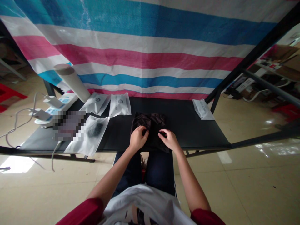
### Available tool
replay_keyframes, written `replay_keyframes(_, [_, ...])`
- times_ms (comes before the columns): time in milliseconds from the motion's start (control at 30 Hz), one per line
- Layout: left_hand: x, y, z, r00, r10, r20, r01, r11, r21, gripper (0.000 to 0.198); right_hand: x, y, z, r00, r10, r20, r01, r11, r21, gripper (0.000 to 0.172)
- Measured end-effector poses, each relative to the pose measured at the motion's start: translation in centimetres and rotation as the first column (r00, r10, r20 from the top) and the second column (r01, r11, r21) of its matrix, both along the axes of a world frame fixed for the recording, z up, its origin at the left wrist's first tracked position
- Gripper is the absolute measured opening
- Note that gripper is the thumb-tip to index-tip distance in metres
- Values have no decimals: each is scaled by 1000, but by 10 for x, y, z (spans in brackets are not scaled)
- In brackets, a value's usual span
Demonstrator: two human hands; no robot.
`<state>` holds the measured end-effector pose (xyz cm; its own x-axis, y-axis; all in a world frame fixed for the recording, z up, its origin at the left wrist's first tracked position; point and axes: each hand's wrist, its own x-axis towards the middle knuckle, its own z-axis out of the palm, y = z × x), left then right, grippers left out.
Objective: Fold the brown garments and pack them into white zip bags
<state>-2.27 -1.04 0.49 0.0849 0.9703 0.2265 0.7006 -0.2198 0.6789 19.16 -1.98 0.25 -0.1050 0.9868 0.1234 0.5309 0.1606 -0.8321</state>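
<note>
Striped sheet (145,59): the largest thing in view, hanging behind the far side of the tabletop.
Black tabletop (181,125): runs left to right across the person's front, both hands above its near half.
Dark cloth (153,125): on the middle of the tabletop, bunched and creased, reaching to about the near edge.
Cloth's long axis: none that stands out; it looks roughly as deep as wide.
Cloth from the grip: below both hands, filling the space between them and spreading past their fingertips toward the striped sheet.
Near pouch (93,134): frosted, with something dark inside, left of the cloth and apart from it.
Nearer hand: neither; each is at the cloth, one per side.
Left hand (138,137): over the cloth's left part, fingers curled, pointing away from the person and inward.
Right hand (169,139): over the cloth's right part, turned inward, nearly mirroring the left.
Thumb-to-finger gaps: narrow in each grip; whether fabric is pinched there, I cannot tell.
</note>
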Motion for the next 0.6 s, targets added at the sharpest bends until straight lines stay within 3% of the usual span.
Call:
replay_keyframes(67, [-23,-1,-2,949,199,243,-210,978,21,17,1,0,-8,994,-11,108,3,998,68,22])
replay_keyframes(133, [-54,-6,-6,847,389,362,-429,903,32,18,3,-2,-10,989,-20,146,3,993,115,21])
replay_keyframes(200, [-86,-15,-12,798,510,322,-556,828,69,10,5,-9,-3,985,-48,166,21,986,165,24])
replay_keyframes(267, [-112,-28,-18,790,574,217,-607,782,143,14,7,-24,11,980,-79,182,39,975,217,27])
replay_keyframes(333, [-127,-41,-22,825,552,120,-564,796,220,19,9,-48,24,980,-51,194,14,983,185,26])
replay_keyframes(400, [-132,-51,-23,881,471,41,-463,841,279,18,11,-80,29,976,73,203,-68,997,-31,25])
replay_keyframes(433, [-130,-55,-23,906,423,9,-406,863,300,17,13,-99,27,960,187,209,-142,967,-213,27])
replay_keyframes(500, [-123,-58,-23,940,340,-34,-312,894,323,15,14,-139,15,895,355,272,-175,838,-517,31])
replay_keyframes(600, [-110,-58,-24,963,267,-32,-246,920,304,15,13,-195,-10,779,477,406,-106,739,-666,38])
